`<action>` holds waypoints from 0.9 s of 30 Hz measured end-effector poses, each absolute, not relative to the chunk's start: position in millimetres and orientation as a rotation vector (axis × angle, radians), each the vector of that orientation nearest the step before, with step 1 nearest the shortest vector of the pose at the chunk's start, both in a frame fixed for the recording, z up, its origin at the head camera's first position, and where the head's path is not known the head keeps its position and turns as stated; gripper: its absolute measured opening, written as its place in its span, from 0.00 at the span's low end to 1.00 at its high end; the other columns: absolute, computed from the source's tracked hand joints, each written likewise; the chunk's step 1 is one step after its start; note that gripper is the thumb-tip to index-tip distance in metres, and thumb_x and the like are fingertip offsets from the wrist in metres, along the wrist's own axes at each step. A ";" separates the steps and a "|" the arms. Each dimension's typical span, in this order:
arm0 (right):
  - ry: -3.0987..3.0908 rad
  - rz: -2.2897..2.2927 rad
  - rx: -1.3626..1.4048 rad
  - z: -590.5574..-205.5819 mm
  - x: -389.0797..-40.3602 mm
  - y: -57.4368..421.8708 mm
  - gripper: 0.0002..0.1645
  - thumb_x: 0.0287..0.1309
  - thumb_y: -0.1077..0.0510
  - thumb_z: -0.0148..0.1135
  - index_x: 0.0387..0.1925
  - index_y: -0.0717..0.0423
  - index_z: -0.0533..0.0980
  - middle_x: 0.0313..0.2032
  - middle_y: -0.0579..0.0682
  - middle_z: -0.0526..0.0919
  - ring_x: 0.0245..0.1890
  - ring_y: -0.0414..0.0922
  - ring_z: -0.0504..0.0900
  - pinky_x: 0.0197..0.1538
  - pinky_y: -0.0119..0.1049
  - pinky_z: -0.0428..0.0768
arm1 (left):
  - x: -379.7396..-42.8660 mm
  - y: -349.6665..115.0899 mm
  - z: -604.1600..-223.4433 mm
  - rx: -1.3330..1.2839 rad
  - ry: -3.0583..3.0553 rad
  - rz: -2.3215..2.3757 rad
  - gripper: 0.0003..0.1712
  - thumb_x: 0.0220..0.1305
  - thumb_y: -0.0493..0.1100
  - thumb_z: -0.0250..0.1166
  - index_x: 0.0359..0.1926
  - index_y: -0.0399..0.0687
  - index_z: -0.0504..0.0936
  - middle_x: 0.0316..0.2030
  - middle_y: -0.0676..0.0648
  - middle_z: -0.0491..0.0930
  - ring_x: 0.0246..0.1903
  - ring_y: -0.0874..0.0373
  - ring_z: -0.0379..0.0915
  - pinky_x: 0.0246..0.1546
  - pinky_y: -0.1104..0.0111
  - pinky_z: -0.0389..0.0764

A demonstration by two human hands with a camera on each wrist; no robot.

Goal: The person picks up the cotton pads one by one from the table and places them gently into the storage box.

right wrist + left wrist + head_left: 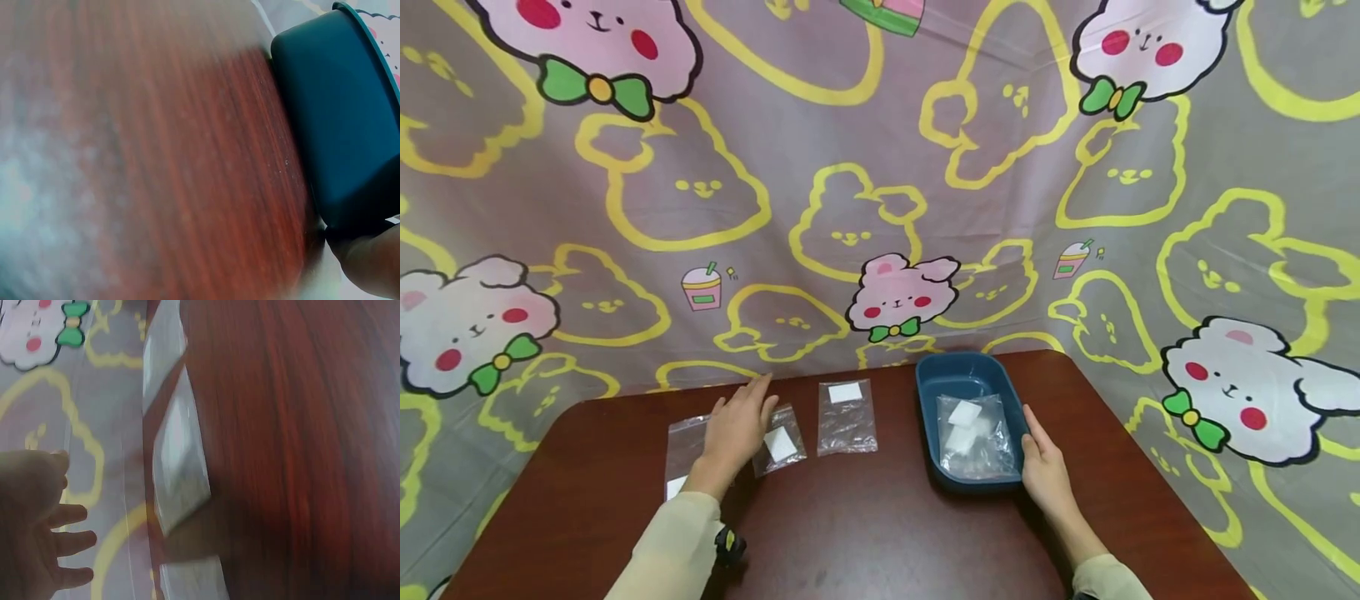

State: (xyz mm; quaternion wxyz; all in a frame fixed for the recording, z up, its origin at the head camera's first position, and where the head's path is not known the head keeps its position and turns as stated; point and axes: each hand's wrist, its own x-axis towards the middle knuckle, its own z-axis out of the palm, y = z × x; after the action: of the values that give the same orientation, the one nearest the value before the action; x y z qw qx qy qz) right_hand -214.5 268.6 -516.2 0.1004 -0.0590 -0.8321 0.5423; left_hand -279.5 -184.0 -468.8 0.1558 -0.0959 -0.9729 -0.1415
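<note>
My left hand (pixel 735 427) hovers over the left part of the table, between two clear zip bags with white labels. One zip bag (pixel 685 446) lies partly hidden under the hand and forearm; the other zip bag (pixel 780 442) is just right of the fingers. In the left wrist view, the left hand (pixel 37 531) has its fingers apart and holds nothing. A third zip bag (pixel 847 425) lies flat farther right. My right hand (pixel 1047 467) grips the right side of a blue plastic tub (pixel 931 417), thumb at the rim. Inside the tub are zip bags (pixel 977 442) with white labels.
The dark red-brown wooden table (pixel 880 533) reaches back to a hanging cloth (pixel 820 208) printed with cartoon rabbits. This cloth also stands along the left and right sides. A dark band with a yellow-green mark (pixel 728 543) is on the left wrist.
</note>
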 end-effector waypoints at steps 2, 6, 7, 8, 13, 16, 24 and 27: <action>-2.460 1.606 -0.178 -516.5 -213.7 268.0 0.32 0.78 0.63 0.39 0.79 0.51 0.53 0.77 0.55 0.54 0.76 0.54 0.52 0.75 0.55 0.52 | -275.9 -195.2 -469.1 -0.241 -2.840 -0.416 0.28 0.79 0.49 0.52 0.72 0.40 0.66 0.67 0.32 0.68 0.65 0.32 0.66 0.62 0.33 0.62; -2.454 1.612 -0.176 -517.0 -214.0 267.7 0.32 0.78 0.64 0.39 0.79 0.53 0.53 0.77 0.56 0.54 0.76 0.54 0.52 0.75 0.55 0.52 | -269.4 -213.8 -470.0 -0.178 -2.948 -0.453 0.32 0.80 0.52 0.49 0.75 0.40 0.61 0.71 0.30 0.61 0.69 0.30 0.57 0.65 0.33 0.56; -2.453 1.613 -0.175 -517.0 -214.2 267.7 0.32 0.78 0.64 0.39 0.79 0.53 0.53 0.77 0.56 0.54 0.76 0.54 0.52 0.75 0.55 0.52 | -267.4 -217.8 -470.7 -0.169 -2.967 -0.462 0.33 0.80 0.53 0.49 0.75 0.39 0.60 0.72 0.29 0.59 0.70 0.29 0.55 0.65 0.32 0.55; -2.452 1.614 -0.174 -517.0 -214.5 267.7 0.32 0.78 0.64 0.39 0.79 0.53 0.53 0.77 0.56 0.54 0.76 0.54 0.52 0.75 0.54 0.52 | -265.3 -221.5 -471.5 -0.159 -2.985 -0.470 0.34 0.80 0.54 0.48 0.75 0.39 0.59 0.72 0.29 0.58 0.70 0.29 0.53 0.66 0.32 0.54; -2.449 1.620 -0.176 -516.2 -214.8 267.9 0.32 0.78 0.64 0.39 0.79 0.53 0.53 0.77 0.56 0.54 0.76 0.54 0.51 0.75 0.54 0.52 | -255.5 -236.4 -476.4 -0.117 -3.047 -0.529 0.39 0.78 0.60 0.47 0.77 0.38 0.56 0.73 0.26 0.53 0.71 0.26 0.48 0.64 0.29 0.50; -2.448 1.629 -0.180 -516.1 -214.6 267.8 0.32 0.78 0.63 0.38 0.79 0.52 0.53 0.77 0.55 0.54 0.76 0.53 0.51 0.75 0.54 0.51 | -251.0 -242.9 -480.1 -0.106 -3.077 -0.563 0.43 0.77 0.63 0.47 0.77 0.38 0.54 0.73 0.25 0.51 0.71 0.24 0.44 0.65 0.28 0.47; -2.452 1.627 -0.185 -516.1 -215.6 267.1 0.32 0.78 0.63 0.38 0.79 0.50 0.53 0.77 0.55 0.54 0.76 0.54 0.51 0.75 0.54 0.51 | -243.3 -252.8 -498.9 -0.126 -3.099 -0.593 0.45 0.75 0.62 0.51 0.77 0.35 0.53 0.72 0.21 0.46 0.70 0.20 0.37 0.65 0.28 0.42; -2.454 1.624 -0.185 -516.2 -216.1 268.1 0.32 0.78 0.63 0.38 0.79 0.51 0.53 0.77 0.56 0.54 0.76 0.54 0.51 0.75 0.54 0.50 | -241.3 -253.4 -508.7 -0.110 -3.115 -0.599 0.44 0.76 0.61 0.51 0.76 0.34 0.52 0.73 0.21 0.44 0.70 0.20 0.35 0.65 0.28 0.42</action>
State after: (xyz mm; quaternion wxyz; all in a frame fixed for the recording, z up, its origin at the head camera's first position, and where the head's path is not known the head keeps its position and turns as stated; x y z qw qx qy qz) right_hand -216.1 268.1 -516.2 0.0964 -0.0624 -0.8284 0.5482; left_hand -241.3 -253.4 -508.7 -0.0160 -0.0347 -0.9813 -0.1888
